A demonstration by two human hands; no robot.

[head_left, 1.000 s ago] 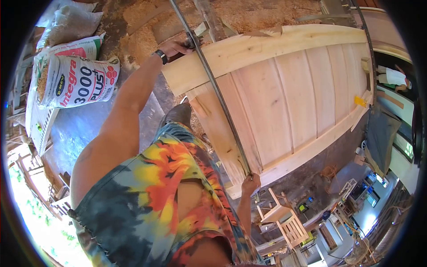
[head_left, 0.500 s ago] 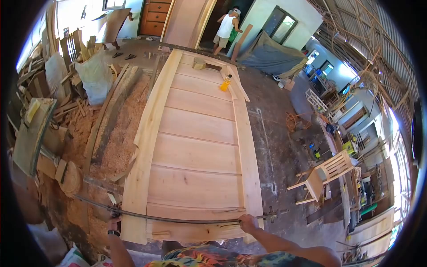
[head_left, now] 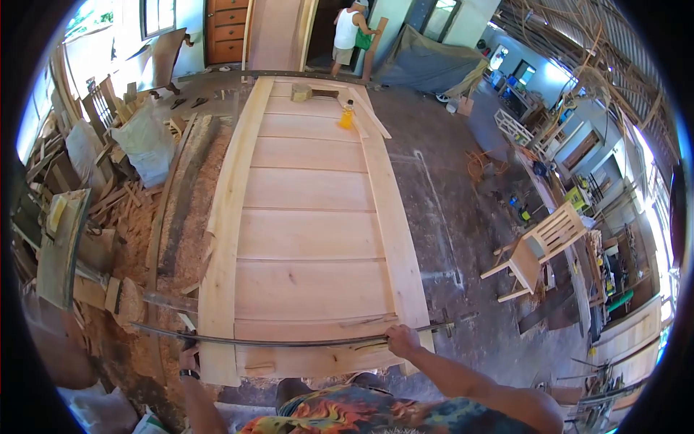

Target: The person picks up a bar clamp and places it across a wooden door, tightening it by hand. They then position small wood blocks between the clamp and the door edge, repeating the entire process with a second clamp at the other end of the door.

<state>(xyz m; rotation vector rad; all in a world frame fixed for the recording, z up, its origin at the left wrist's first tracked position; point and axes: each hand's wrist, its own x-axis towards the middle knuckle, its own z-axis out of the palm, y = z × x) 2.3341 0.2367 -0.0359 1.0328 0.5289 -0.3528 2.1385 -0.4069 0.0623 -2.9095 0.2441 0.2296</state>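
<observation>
A large pale wooden door panel (head_left: 311,231) lies flat on the workshop floor, stretching away from me. Across its near end runs a long dark metal bar clamp (head_left: 289,341). My right hand (head_left: 403,340) grips the bar near the panel's right edge. My left hand (head_left: 189,359), with a dark wristband, holds the clamp's end at the panel's left edge. A yellow bottle (head_left: 348,116) and a wooden block (head_left: 302,92) rest on the far end of the panel.
Sawdust and timber offcuts (head_left: 137,210) pile up on the left, beside a white sack (head_left: 148,145). A wooden chair (head_left: 538,249) stands on the right. Another person (head_left: 348,32) stands by the far doorway. A grey tarp (head_left: 434,69) covers something at the back.
The view swung from down at my shorts and a feed sack to along the panel. Since half a second ago it has shifted slightly; both hands stay on the bar clamp.
</observation>
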